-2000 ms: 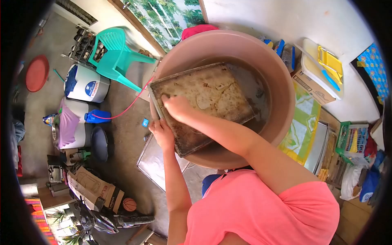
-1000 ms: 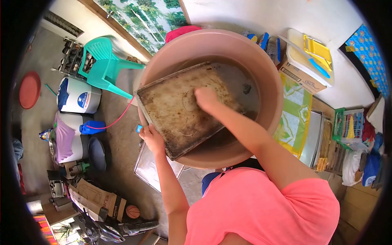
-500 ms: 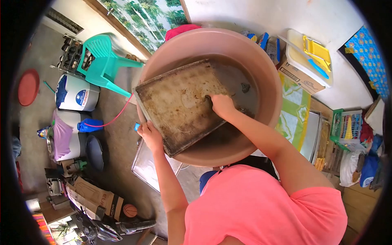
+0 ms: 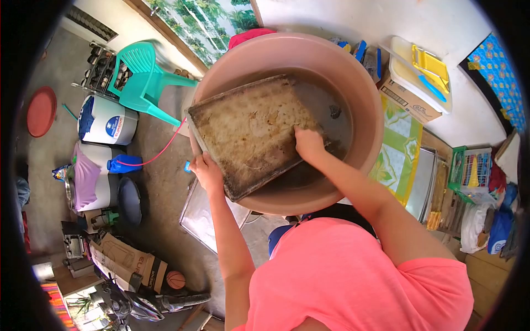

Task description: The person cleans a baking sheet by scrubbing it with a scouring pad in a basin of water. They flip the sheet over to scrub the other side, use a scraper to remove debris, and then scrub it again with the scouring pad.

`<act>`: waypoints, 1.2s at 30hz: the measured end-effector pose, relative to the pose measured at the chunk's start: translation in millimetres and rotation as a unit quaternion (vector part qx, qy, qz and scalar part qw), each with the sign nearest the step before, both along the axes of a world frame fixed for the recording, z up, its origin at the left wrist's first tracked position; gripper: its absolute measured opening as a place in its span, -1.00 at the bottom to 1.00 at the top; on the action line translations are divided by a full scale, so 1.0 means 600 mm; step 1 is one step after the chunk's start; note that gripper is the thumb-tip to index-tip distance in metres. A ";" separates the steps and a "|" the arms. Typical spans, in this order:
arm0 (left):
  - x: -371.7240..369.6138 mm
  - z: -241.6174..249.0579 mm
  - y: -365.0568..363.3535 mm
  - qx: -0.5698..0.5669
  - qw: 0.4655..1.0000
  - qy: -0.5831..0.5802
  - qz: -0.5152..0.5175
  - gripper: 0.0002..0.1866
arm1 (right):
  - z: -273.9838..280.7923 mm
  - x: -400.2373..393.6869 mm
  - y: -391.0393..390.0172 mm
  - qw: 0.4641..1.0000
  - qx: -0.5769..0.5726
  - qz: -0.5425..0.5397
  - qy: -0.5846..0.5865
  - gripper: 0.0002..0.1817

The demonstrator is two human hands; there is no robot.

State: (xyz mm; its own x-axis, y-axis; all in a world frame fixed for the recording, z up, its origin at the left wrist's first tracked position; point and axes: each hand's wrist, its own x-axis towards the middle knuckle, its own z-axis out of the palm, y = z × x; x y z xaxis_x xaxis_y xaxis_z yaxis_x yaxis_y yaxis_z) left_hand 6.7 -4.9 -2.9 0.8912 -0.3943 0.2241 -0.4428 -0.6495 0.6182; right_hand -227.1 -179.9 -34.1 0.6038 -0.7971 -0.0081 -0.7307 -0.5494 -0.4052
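A rectangular baking tray [image 4: 248, 132], grimy and stained brown, leans tilted inside a big brownish-pink plastic tub [image 4: 367, 116], its left corner over the rim. My left hand [image 4: 207, 172] grips the tray's near-left edge. A small blue-and-white packet [image 4: 187, 166] shows right at its fingers. My right hand [image 4: 309, 144] presses with curled fingers on the right part of the tray's surface; I cannot tell what is in them. Murky water [image 4: 326, 91] lies in the tub, with a dark clump [image 4: 335, 111] in it near the right wall.
A green plastic chair [image 4: 139, 77] stands left of the tub, near a white washing machine [image 4: 107, 124]. On the floor below the tub lies another metal tray [image 4: 201, 215]. A cardboard box [image 4: 406, 99] at the right bears a lid, a knife and a yellow grater [image 4: 430, 66].
My right hand has slid a little to the right and down across the tray. My left hand keeps its hold on the edge. The whole view has shifted slightly.
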 end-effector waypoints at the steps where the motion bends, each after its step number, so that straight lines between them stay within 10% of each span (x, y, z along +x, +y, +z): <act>1: -0.004 0.001 0.002 -0.001 1.000 -0.001 -0.002 -0.66 | 0.005 -0.001 0.009 1.000 -0.002 0.018 0.016 -0.83; 8: 0.002 -0.004 0.005 0.001 1.000 -0.010 -0.013 -0.62 | 0.117 0.069 0.209 0.978 -0.015 0.187 -0.094 -0.67; 17: 0.037 -0.041 0.011 0.039 0.997 -0.043 -0.053 -0.61 | -0.005 -0.060 0.010 0.996 0.008 -0.071 0.053 -0.85; 25: 0.013 -0.013 0.007 0.020 0.999 0.000 -0.037 -0.56 | 0.093 0.049 0.182 0.996 0.001 0.086 -0.030 -0.83; 33: 0.011 0.003 0.005 0.021 0.996 -0.002 -0.086 -0.58 | -0.008 -0.071 -0.034 0.979 0.057 -0.195 0.036 -0.80; 36: 0.024 -0.014 0.004 0.015 0.997 -0.012 -0.079 -0.59 | 0.013 -0.041 0.009 0.988 0.052 -0.111 0.092 -0.80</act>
State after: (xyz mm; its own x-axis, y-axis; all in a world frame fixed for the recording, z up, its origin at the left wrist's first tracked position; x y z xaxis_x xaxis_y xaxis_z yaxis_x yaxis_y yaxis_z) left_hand 21.0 -2.5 -11.5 0.8116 -0.5365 0.2311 -0.5561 -0.5883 0.5871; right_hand -251.4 -174.6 -26.5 0.3945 -0.8988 -0.1911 -0.8953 -0.3290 -0.3004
